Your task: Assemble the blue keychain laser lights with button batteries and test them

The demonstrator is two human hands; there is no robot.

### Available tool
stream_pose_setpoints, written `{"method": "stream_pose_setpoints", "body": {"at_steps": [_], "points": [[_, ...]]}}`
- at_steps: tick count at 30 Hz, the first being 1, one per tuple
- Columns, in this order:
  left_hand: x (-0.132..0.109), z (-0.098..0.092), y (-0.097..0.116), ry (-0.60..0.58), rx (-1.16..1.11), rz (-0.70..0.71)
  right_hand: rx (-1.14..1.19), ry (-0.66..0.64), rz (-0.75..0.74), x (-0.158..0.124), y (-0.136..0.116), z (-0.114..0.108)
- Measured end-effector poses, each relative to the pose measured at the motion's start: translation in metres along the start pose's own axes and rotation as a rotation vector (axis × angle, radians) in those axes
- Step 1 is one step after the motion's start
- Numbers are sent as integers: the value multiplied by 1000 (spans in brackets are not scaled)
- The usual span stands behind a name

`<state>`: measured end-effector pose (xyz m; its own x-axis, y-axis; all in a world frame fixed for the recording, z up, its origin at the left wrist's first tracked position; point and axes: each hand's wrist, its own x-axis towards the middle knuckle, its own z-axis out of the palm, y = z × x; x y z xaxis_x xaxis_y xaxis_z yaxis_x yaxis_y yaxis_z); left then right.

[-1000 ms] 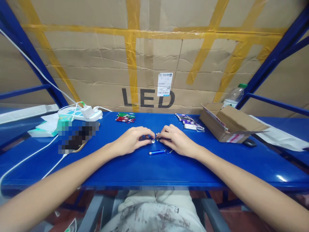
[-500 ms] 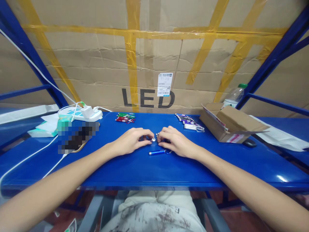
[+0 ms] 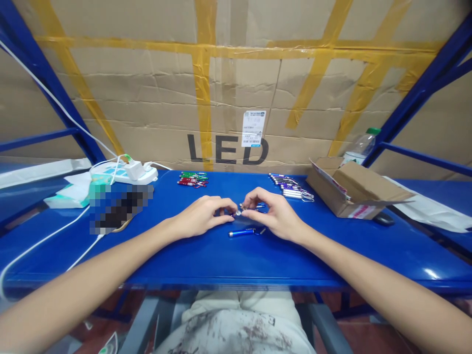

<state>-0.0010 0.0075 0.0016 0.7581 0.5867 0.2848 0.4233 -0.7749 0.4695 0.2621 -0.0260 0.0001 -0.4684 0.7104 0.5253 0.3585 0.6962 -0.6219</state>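
Note:
Near the middle of the blue table, my left hand [image 3: 211, 214] is closed in a pinch on a small keychain flashlight [image 3: 238, 213]; only its round silver end shows clearly. My right hand [image 3: 273, 212] meets it from the right, thumb and forefinger curled together close to that silver end. Whether a tiny part sits between these right fingertips I cannot make out. Just below both hands lies a blue keychain flashlight [image 3: 241, 233] with a clip. Another small flashlight [image 3: 260, 206] lies partly hidden behind the right fingers.
Green and red flashlights [image 3: 193, 179] lie at the back left, purple and silver ones [image 3: 292, 192] at the back right. An open cardboard box [image 3: 354, 191] and a bottle [image 3: 363, 145] stand right. On the left are a blurred phone [image 3: 123, 209], a power strip [image 3: 147, 174] and cables.
My right hand's fingers have lifted and opened outward, with the thumb now reaching the silver end. My left hand keeps its pinch. The view has shifted slightly.

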Motion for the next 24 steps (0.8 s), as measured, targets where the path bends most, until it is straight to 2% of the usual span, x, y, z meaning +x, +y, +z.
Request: {"method": "stream_pose_setpoints", "body": {"at_steps": [8,13,20,24], "points": [[-2,5,3,4,-21,33,-84,2,-66,1,-2,4],[-2,7,4,2,-12,36,-55,-20,-102,2,-2,6],[-2,5,5,11,-26,11,78,-59,-70,4,-5,3],[-1,5,6,16,-71,-2,122,-44,-3,2,-4,4]]}}
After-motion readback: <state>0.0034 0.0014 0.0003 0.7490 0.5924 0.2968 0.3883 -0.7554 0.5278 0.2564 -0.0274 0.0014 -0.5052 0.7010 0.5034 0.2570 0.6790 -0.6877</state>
